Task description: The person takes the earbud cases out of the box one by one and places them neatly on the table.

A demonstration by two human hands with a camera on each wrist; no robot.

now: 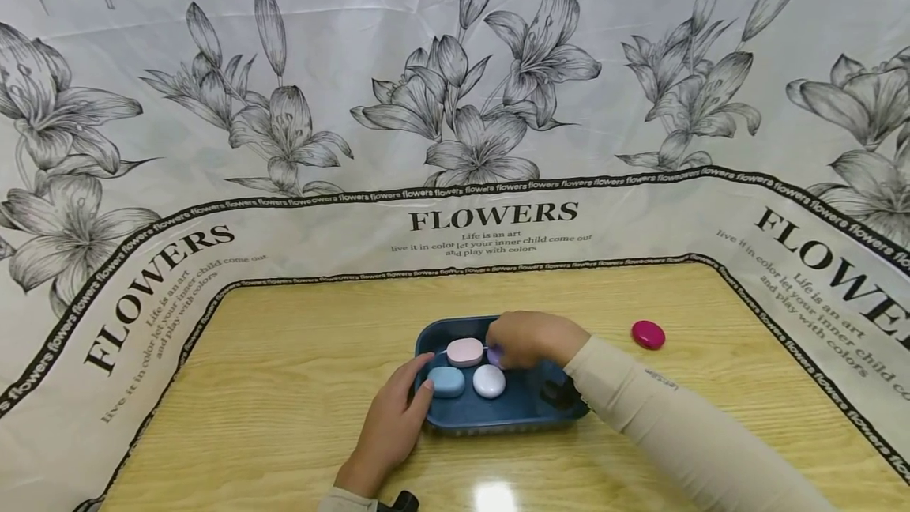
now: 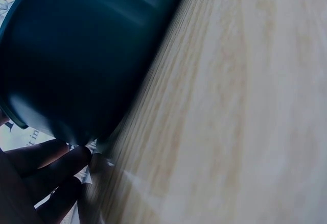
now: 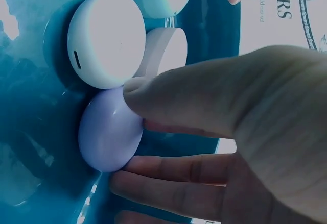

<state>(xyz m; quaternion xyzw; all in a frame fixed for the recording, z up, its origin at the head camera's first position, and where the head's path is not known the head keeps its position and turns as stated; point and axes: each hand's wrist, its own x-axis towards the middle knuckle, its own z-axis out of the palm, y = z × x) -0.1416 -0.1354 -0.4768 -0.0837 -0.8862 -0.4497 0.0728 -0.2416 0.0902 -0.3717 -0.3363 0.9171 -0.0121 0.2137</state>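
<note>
A dark blue plastic tub (image 1: 498, 417) stands on the table. My right hand (image 1: 529, 338) reaches into it and pinches a smooth purple rounded case (image 3: 110, 129), thumb on one side and fingertips on the other. Against the purple case sits a white round case (image 3: 107, 40) with a small slot in its edge. A pale pink case (image 1: 465, 352) and a light blue case (image 1: 446, 382) lie in the tub's left part. My left hand (image 1: 394, 417) holds the tub's left end, thumb at the rim and several fingers against the outer wall (image 2: 66, 66).
A magenta rounded case (image 1: 648, 334) lies on the wood-grain table (image 1: 284, 385), right of the tub. Behind and at both sides hangs a flower-printed cloth (image 1: 398, 133). A dark thing (image 1: 558, 393) under my right wrist is not clear.
</note>
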